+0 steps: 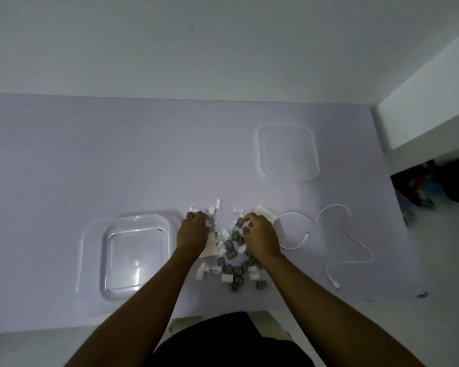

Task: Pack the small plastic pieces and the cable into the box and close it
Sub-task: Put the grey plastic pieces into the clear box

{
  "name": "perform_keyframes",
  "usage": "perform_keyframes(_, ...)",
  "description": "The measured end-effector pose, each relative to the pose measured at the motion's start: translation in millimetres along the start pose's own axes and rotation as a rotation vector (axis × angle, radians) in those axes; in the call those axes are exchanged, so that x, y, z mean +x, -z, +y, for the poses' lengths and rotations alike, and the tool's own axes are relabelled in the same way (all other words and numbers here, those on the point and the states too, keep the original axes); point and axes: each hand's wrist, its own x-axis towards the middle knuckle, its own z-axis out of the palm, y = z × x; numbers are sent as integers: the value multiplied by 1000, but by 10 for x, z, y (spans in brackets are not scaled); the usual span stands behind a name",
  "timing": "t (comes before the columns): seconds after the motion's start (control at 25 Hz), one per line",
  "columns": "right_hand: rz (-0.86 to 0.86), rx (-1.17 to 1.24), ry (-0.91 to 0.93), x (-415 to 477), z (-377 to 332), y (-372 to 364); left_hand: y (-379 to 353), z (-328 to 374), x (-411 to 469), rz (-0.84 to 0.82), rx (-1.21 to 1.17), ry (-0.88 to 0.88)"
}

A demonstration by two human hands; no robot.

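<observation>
Just left of the left hand (192,230) lies the box (105,260); both grips, right hand (261,235) too, curl round plastic pieces (229,251).

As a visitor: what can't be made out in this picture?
Head view only.
What each grip holds: curled fingers of the left hand and right hand hide it.
Small plastic pieces: too small and dim to identify; some lie under the hands.
Dark clutter at the right edge: blurred, cut off by the frame.
</observation>
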Motion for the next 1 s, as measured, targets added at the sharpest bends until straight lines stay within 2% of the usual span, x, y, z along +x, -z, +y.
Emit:
perform_keyframes(0.24,-247,-230,340,433,147,-84,40,71,38,53,-252,80)
perform_keyframes(0.36,-240,-322,465,569,324,-127,74,81,-41,21,-352,104)
perform_keyframes(0.44,-220,-274,481,618,403,-133,71,95,-106,-57,-405,154)
perform_keyframes(0.56,-187,40,421,638,382,-72,-1,166,-214,-193,-321,148)
perform_keyframes(0.64,-187,346,253,574,304,44,-81,229,-293,-255,-200,85)
perform_keyframes(0.76,-395,1004,-107,460,276,240,-207,291,-366,-278,2,-18)
perform_keyframes(0.8,-468,1147,-186,436,307,285,-247,296,-362,-264,47,-19)
perform_keyframes(0.88,-526,1196,-257,387,374,301,-295,321,-358,-220,77,1)
perform_keyframes(0.92,-502,1122,-238,363,404,259,-319,331,-355,-193,79,10)
perform_keyframes(1.0,-377,795,-88,319,458,146,-365,364,-359,-159,78,14)
